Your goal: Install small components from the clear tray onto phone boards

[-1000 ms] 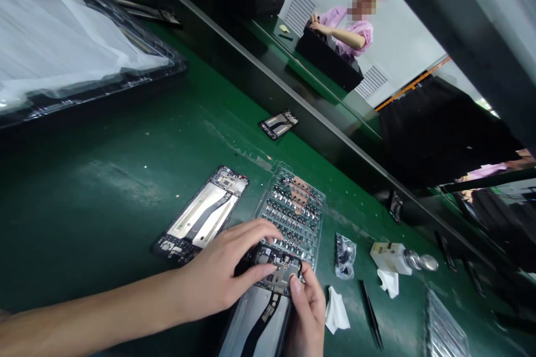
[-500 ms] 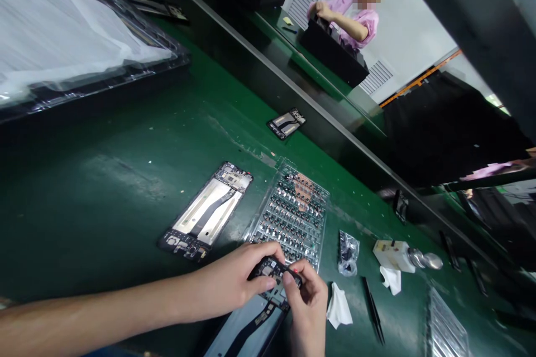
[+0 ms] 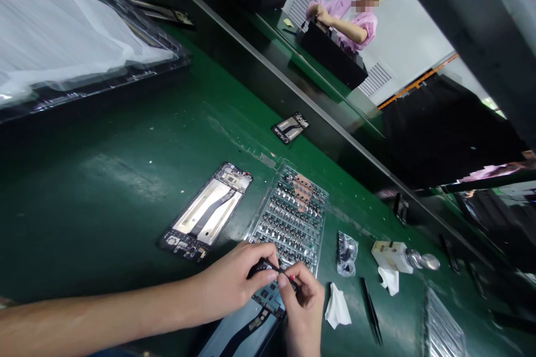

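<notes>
Both hands work at the top end of an opened phone (image 3: 239, 330), its circuit board and dark ribbon cable showing. My left hand (image 3: 247, 276) pinches the top edge from the left, thumb near the board. My right hand (image 3: 305, 301) is closed on the upper right corner beside a small red part; the fingertips hide what lies between them. Behind the hands lies a clear plastic tray (image 3: 320, 237) with rows of small components. A second opened phone (image 3: 213, 206) rests flat left of the tray.
Black tweezers (image 3: 371, 311), a white cloth (image 3: 337, 307), a small plastic bag (image 3: 347, 254) and a white bottle (image 3: 391, 256) lie to the right. Another opened phone (image 3: 290, 127) is near the ledge. A white-covered black tray (image 3: 167, 67) fills the upper left. One person sits opposite.
My hands have drawn slightly left and closer together at the phone's top end. The phone has shifted a little down and left, and its top edge is more covered. The distant phone has slid slightly right.
</notes>
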The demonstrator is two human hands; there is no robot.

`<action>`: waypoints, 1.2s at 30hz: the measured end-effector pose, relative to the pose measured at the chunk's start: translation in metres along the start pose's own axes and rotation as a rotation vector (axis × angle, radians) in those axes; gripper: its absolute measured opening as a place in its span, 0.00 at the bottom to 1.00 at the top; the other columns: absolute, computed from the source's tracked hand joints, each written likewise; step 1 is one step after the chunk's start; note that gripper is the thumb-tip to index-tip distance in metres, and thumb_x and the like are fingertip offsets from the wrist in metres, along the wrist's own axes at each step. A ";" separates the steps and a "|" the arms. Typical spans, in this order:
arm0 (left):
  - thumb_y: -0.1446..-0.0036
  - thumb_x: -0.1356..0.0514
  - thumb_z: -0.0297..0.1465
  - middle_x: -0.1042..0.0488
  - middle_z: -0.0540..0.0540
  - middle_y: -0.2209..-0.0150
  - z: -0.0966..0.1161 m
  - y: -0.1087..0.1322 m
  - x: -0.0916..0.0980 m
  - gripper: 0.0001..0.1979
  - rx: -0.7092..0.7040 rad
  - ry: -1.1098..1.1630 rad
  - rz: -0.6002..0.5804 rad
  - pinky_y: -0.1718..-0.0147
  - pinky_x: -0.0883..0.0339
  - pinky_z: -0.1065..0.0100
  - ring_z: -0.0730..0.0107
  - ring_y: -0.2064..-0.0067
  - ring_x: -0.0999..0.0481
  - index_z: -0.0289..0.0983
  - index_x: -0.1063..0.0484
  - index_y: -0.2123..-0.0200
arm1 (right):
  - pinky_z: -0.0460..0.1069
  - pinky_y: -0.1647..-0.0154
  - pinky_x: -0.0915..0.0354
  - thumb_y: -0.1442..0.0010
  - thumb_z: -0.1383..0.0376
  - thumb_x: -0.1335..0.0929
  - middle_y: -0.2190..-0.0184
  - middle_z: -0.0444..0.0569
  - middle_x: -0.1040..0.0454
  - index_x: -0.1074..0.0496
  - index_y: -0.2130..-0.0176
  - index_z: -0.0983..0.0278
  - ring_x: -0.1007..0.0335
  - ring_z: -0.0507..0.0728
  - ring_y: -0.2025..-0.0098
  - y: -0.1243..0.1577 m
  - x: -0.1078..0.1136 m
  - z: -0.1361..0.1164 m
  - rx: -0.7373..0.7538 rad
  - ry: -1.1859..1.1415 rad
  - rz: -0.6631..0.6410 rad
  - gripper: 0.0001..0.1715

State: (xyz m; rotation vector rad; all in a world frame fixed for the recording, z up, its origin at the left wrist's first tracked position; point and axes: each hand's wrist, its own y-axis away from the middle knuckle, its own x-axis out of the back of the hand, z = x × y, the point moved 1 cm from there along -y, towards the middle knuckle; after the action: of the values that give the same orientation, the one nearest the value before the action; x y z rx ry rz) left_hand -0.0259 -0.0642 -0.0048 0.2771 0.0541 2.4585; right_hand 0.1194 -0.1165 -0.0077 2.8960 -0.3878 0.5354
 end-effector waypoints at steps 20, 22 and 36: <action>0.56 0.44 0.31 0.39 0.43 0.42 0.011 0.008 0.018 0.37 -0.166 0.110 -0.236 0.58 0.31 0.56 0.52 0.53 0.28 0.48 0.47 0.39 | 0.45 0.74 0.39 0.44 0.50 0.35 0.68 0.47 0.28 0.32 0.53 0.60 0.34 0.53 0.71 0.000 0.013 -0.002 -0.018 -0.598 0.173 0.23; 0.54 0.49 0.37 0.30 0.41 0.50 0.006 0.003 0.026 0.33 -0.086 0.527 -0.472 0.68 0.29 0.61 0.55 0.60 0.25 0.39 0.42 0.42 | 0.45 0.69 0.38 0.48 0.52 0.31 0.64 0.48 0.28 0.31 0.53 0.59 0.33 0.55 0.65 0.003 0.013 -0.002 0.015 -0.533 0.234 0.25; 0.60 0.54 0.46 0.24 0.36 0.68 0.005 -0.013 0.010 0.31 0.158 1.172 -0.980 0.81 0.36 0.61 0.52 0.74 0.25 0.31 0.32 0.58 | 0.44 0.77 0.45 0.50 0.57 0.28 0.81 0.40 0.36 0.26 0.73 0.62 0.45 0.48 0.79 0.011 0.010 0.003 0.020 -0.449 0.170 0.11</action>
State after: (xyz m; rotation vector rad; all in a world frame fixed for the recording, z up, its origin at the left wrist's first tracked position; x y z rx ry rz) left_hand -0.0242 -0.0478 0.0010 -0.9314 0.6912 1.3379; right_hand 0.1266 -0.1295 -0.0051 3.0023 -0.6945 -0.1025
